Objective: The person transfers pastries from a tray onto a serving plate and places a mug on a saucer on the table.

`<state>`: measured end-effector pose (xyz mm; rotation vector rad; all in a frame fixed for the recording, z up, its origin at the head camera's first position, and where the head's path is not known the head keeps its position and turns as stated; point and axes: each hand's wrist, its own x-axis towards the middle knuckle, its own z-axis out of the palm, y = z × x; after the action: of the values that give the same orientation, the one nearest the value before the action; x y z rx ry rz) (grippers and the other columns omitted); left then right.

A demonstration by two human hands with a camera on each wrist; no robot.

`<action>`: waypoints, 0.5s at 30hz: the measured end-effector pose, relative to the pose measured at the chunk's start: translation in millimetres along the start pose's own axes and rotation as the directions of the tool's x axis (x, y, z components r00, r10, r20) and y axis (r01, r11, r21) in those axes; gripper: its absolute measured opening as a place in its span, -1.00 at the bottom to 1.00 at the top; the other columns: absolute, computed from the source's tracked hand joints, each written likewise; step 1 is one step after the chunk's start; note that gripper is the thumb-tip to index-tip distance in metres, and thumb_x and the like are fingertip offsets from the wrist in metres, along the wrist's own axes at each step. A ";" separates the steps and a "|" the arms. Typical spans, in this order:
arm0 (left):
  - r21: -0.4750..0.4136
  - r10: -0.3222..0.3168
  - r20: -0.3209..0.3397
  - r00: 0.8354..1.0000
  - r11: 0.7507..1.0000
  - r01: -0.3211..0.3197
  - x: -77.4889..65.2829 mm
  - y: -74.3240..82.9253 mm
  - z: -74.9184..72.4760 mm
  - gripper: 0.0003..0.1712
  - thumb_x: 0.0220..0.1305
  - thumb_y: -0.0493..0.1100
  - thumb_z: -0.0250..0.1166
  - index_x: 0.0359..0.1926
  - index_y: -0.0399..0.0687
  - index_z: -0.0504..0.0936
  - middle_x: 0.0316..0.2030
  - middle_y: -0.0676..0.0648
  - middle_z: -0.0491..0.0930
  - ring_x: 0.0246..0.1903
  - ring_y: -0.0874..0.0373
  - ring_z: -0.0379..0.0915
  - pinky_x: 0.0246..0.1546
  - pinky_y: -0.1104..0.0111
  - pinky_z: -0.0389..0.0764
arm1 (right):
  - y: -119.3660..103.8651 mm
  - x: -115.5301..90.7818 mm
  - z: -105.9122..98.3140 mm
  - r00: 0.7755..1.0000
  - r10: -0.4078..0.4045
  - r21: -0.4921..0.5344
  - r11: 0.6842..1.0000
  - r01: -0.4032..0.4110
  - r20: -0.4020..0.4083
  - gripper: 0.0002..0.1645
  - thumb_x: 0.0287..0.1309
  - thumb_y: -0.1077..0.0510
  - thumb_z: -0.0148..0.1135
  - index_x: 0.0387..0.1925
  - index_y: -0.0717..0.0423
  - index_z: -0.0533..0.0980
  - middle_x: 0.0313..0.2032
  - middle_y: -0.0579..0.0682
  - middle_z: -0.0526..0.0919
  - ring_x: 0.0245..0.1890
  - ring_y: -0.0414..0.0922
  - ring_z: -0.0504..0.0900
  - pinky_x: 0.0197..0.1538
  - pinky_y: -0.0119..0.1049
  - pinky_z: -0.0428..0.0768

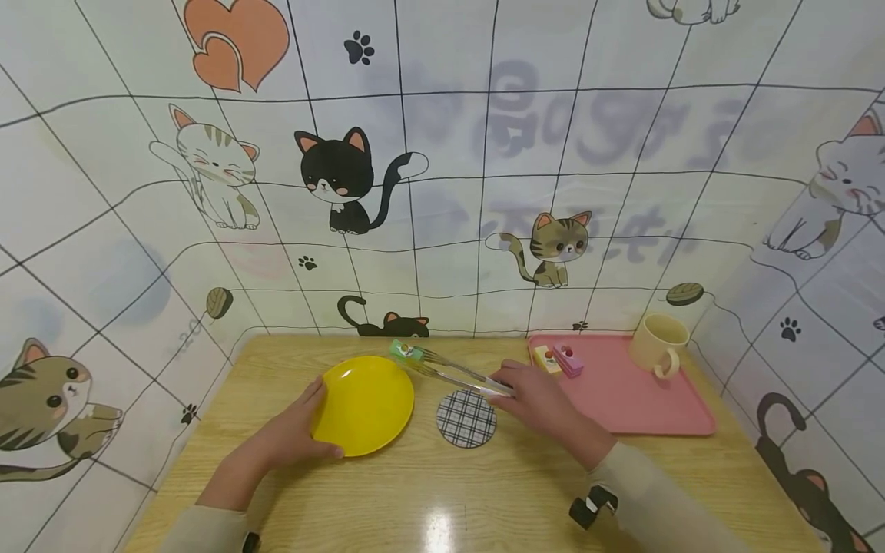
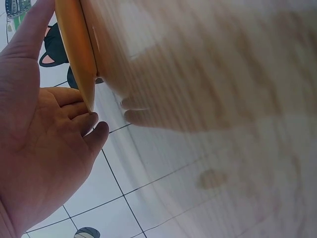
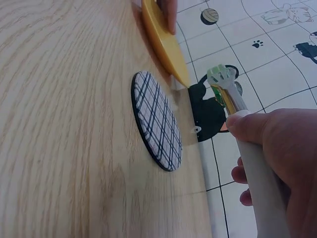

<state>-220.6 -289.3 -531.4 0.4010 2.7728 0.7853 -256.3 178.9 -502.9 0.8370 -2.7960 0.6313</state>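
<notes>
My left hand (image 1: 293, 426) holds a round yellow plate (image 1: 366, 407) by its left rim, thumb at the near edge and fingers farther back. In the left wrist view the fingertips curl at the rim of the plate (image 2: 77, 44). With my right hand (image 1: 542, 403) I grip metal tongs (image 1: 456, 372) by the handle end, thumb along one arm. At the far tip of the tongs sits a small green toy cake slice (image 1: 406, 350), just past the plate's back right edge. The right wrist view shows the slice mostly hidden behind the tongs (image 3: 235, 96).
A round plaid coaster (image 1: 466, 418) lies between plate and right hand. On the pink tray (image 1: 622, 411) at the right are a yellow toy cake slice (image 1: 545, 359), a pink one (image 1: 568, 359) and a cream mug (image 1: 660, 343). A cat-print wall covering (image 1: 449, 192) borders the table.
</notes>
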 end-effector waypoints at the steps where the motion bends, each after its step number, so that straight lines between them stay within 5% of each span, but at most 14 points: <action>1: 0.003 0.000 0.001 1.000 1.000 0.000 -0.2 -0.5 0.5 0.60 0.05 0.33 0.74 0.72 -0.46 0.00 0.74 -0.45 -0.19 0.68 -0.47 -0.09 0.61 -0.30 0.12 | -1.3 2.1 1.3 1.000 -0.003 0.007 1.000 0.003 0.009 -0.64 0.32 0.04 0.63 0.05 0.11 0.79 -0.22 -0.23 0.65 -0.27 -0.23 0.61 -0.20 -0.24 0.70; 7: 0.010 -0.008 0.000 1.000 1.000 0.008 -1.0 -4.7 3.4 0.62 0.04 0.35 0.73 0.72 -0.45 0.00 0.75 -0.43 -0.19 0.68 -0.46 -0.09 0.62 -0.28 0.12 | -9.0 12.3 10.4 0.997 0.010 0.024 1.000 -0.012 0.076 -0.62 0.37 -0.03 0.59 0.09 0.08 0.80 -0.02 -0.09 0.78 -0.02 -0.06 0.78 0.07 -0.02 0.79; 15: 0.008 -0.008 -0.002 1.000 1.000 0.008 -0.3 -3.9 2.7 0.61 0.04 0.36 0.74 0.73 -0.44 0.01 0.75 -0.42 -0.17 0.68 -0.46 -0.07 0.61 -0.29 0.15 | -16.4 28.1 22.3 0.994 -0.025 0.032 0.999 0.021 0.103 -0.63 0.39 -0.05 0.58 0.09 0.04 0.80 -0.16 -0.22 0.69 -0.19 -0.22 0.66 -0.04 -0.13 0.76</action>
<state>-220.3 -291.3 -535.7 0.3909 2.7783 0.7739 -271.2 143.0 -509.8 0.9325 -2.8710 0.6466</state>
